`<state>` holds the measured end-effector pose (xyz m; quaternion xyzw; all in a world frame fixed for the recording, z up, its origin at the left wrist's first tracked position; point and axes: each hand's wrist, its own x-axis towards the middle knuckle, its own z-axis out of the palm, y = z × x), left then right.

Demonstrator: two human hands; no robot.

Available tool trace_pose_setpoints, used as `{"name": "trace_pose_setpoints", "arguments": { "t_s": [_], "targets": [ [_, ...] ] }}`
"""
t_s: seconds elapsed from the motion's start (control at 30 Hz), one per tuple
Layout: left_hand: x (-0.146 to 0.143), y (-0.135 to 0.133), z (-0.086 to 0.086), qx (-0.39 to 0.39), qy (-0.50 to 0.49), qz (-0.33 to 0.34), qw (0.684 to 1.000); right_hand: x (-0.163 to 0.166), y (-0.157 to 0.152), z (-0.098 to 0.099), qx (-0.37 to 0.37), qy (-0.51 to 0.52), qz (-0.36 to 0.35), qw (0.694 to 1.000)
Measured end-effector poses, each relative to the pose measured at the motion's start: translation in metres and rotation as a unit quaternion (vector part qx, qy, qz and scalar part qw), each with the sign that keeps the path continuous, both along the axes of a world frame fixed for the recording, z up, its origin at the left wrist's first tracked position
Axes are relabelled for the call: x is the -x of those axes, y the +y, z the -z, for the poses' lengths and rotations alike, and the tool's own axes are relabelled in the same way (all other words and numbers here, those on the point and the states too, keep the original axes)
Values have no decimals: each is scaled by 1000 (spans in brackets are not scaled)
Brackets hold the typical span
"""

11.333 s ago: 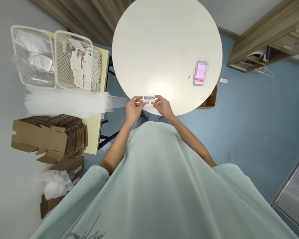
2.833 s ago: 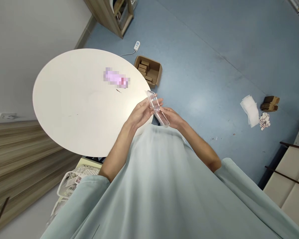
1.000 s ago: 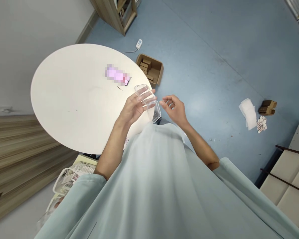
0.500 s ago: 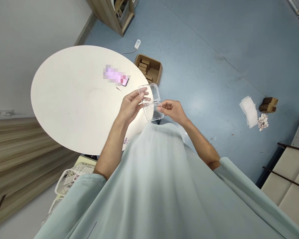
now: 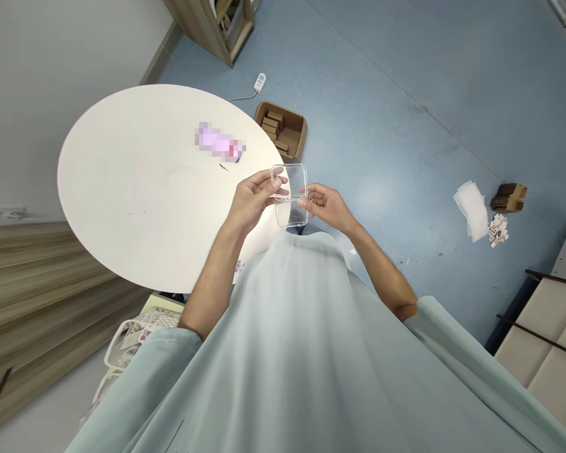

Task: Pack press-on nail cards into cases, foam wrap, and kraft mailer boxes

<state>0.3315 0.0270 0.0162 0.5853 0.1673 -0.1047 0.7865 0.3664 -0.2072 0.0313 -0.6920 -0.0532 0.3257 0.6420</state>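
Note:
A clear plastic hinged box (image 5: 294,179) is spread open in front of me, its two halves joined along a middle line. My left hand (image 5: 255,198) grips its left side, thumb on the near face and fingers showing through the plastic. At the right side, near the hinge line, my right hand (image 5: 327,204) pinches the box between thumb and fingers. Nothing shows inside either half. The box is held in the air over the right edge of the white table (image 5: 136,157).
A pixelated pink phone (image 5: 221,143) lies on the table. Past the table's edge a brown box (image 5: 293,129) holds small cardboard pieces. On the floor lie a white remote-like device (image 5: 260,83), white sheets (image 5: 471,211), cardboard (image 5: 508,198) and a pile of small pieces (image 5: 499,231).
The clear box has turned from a tilt to nearly straight, and its upper half has shifted slightly right. Both hands keep their hold with small movements.

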Motion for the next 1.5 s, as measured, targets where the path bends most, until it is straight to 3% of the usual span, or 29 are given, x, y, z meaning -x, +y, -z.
{"name": "trace_pose_setpoints", "arguments": {
  "t_s": [0.33,0.5,0.8,0.97,1.2,1.5],
  "targets": [
    [7,1,0,-136,33,3,990,-4,-3,10,8,25,69,997],
    [14,1,-5,-120,52,60,990,-2,-3,11,12,33,85,996],
    [11,-4,-11,-113,57,62,990,1,-4,11,8,17,85,996],
    [11,-2,-13,-93,57,52,993,7,-6,19,22,-80,79,993],
    [13,0,-11,-69,26,45,996,13,-12,24,52,-257,43,964],
    [13,2,-14,-71,9,41,997,13,-11,24,56,-299,27,952]
  ]
}}
